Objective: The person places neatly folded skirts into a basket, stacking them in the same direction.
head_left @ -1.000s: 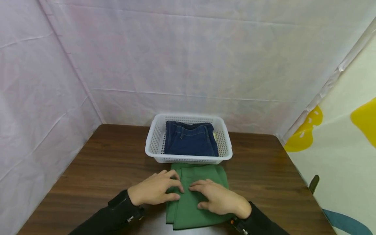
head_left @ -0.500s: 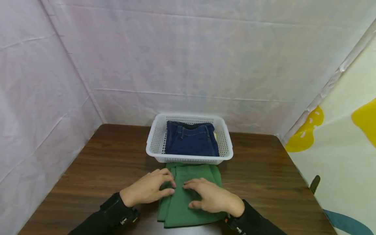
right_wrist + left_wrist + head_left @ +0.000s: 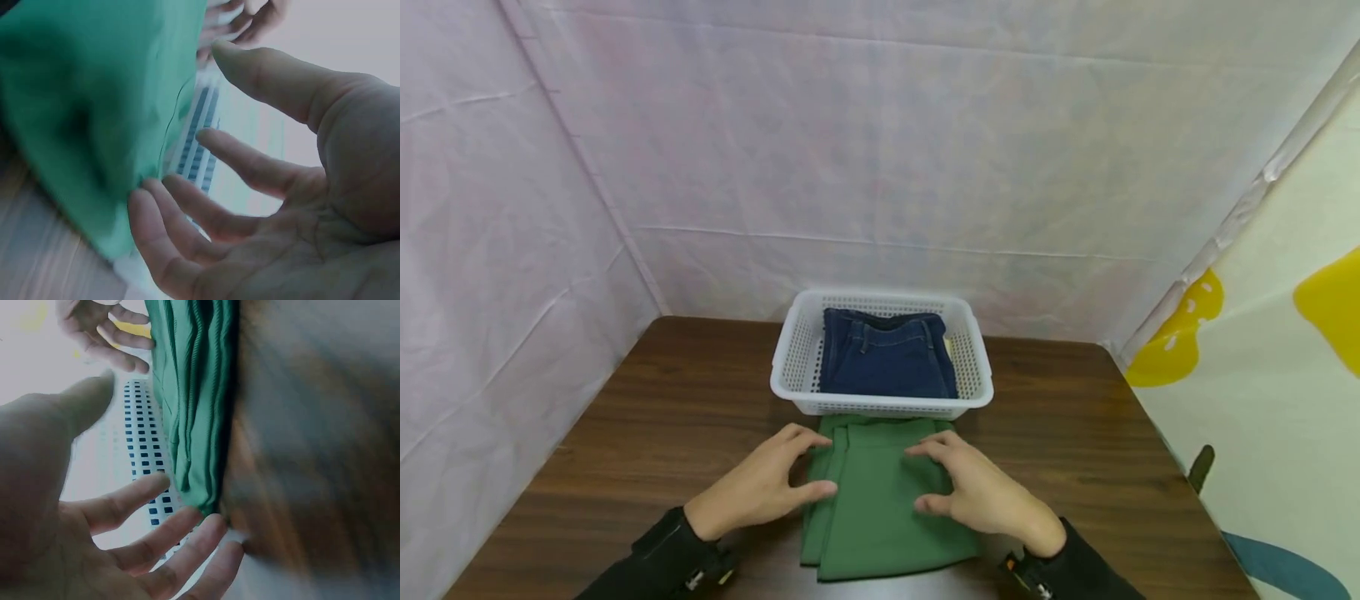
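A folded green garment (image 3: 880, 508) lies on the table right in front of the white basket, its layered folds (image 3: 194, 394) facing the left wrist camera. At its left edge is my left hand (image 3: 760, 487), fingers spread and thumb apart, holding nothing. My right hand (image 3: 981, 492) hovers over or lightly touches the garment's right side, fingers relaxed with a gap to the thumb. In the right wrist view the fingertips (image 3: 147, 194) are close against the green cloth (image 3: 112, 94); whether they press it I cannot tell.
The white perforated basket (image 3: 786, 367) stands at the back of the brown wooden table (image 3: 685, 400). Folded dark blue jeans (image 3: 887, 358) lie inside it. White sheeting (image 3: 880, 167) hangs behind the table, with patterned cloth (image 3: 1285, 400) on the right.
The green garment has shifted a little to the left since a second ago. My left hand has moved left; my right hand went left with the cloth, then back right, widening the gap between the hands.
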`<state>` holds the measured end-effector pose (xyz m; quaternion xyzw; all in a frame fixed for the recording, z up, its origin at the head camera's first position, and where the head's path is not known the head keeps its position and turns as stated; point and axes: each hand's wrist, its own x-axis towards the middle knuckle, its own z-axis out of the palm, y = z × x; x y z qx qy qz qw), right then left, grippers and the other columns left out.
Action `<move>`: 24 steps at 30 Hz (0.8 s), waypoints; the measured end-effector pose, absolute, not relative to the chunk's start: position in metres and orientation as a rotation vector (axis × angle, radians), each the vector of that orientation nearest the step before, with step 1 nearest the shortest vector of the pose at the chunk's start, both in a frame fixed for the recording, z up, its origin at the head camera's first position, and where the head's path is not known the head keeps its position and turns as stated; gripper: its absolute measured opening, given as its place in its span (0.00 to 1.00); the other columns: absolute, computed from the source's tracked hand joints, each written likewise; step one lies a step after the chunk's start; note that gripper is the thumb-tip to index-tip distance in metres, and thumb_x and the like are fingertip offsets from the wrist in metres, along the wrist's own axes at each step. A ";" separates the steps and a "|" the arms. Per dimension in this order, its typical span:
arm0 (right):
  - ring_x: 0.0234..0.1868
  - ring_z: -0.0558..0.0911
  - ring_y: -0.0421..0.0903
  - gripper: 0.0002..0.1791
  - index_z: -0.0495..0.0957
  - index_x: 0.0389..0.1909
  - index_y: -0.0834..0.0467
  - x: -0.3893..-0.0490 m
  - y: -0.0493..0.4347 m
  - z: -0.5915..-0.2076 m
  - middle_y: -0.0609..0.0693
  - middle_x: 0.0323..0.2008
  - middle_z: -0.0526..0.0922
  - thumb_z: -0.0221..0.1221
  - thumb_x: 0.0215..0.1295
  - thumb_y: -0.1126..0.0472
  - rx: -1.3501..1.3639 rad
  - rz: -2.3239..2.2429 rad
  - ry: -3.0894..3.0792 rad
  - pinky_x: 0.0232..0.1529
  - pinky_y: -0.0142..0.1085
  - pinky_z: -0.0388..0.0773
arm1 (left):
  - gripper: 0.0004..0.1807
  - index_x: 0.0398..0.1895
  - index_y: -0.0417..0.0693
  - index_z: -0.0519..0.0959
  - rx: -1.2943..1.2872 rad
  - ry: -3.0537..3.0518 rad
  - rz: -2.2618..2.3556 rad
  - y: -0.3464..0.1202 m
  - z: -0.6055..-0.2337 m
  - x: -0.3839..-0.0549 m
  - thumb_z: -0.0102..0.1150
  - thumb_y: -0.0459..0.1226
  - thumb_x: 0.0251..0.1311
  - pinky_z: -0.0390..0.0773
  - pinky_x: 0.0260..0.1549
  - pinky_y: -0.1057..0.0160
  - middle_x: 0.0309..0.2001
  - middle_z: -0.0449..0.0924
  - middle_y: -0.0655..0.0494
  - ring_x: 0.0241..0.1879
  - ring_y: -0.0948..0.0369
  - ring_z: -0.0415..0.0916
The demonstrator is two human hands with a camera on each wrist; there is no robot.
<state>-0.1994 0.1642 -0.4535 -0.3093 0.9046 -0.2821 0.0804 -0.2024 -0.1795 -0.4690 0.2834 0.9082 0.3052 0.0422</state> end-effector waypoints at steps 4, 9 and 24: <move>0.56 0.75 0.51 0.39 0.70 0.69 0.50 -0.199 0.181 -0.454 0.52 0.61 0.69 0.73 0.59 0.47 -0.765 -0.889 2.777 0.51 0.48 0.76 | 0.44 0.72 0.55 0.68 0.752 2.833 0.905 -0.182 -0.471 -0.197 0.57 0.70 0.60 0.75 0.52 0.45 0.63 0.68 0.53 0.59 0.52 0.71; 0.52 0.76 0.54 0.53 0.62 0.74 0.55 -0.198 0.195 -0.459 0.59 0.61 0.68 0.76 0.51 0.42 -0.513 -0.940 2.813 0.46 0.45 0.78 | 0.52 0.74 0.57 0.66 0.595 2.953 0.758 -0.176 -0.476 -0.187 0.54 0.77 0.53 0.74 0.52 0.38 0.65 0.68 0.54 0.61 0.49 0.69; 0.47 0.78 0.51 0.69 0.53 0.78 0.60 -0.197 0.189 -0.474 0.64 0.58 0.67 0.76 0.41 0.32 -0.405 -0.947 2.808 0.43 0.43 0.79 | 0.60 0.76 0.63 0.63 0.410 3.091 0.633 -0.143 -0.490 -0.173 0.54 0.82 0.41 0.64 0.53 0.31 0.68 0.65 0.42 0.64 0.42 0.63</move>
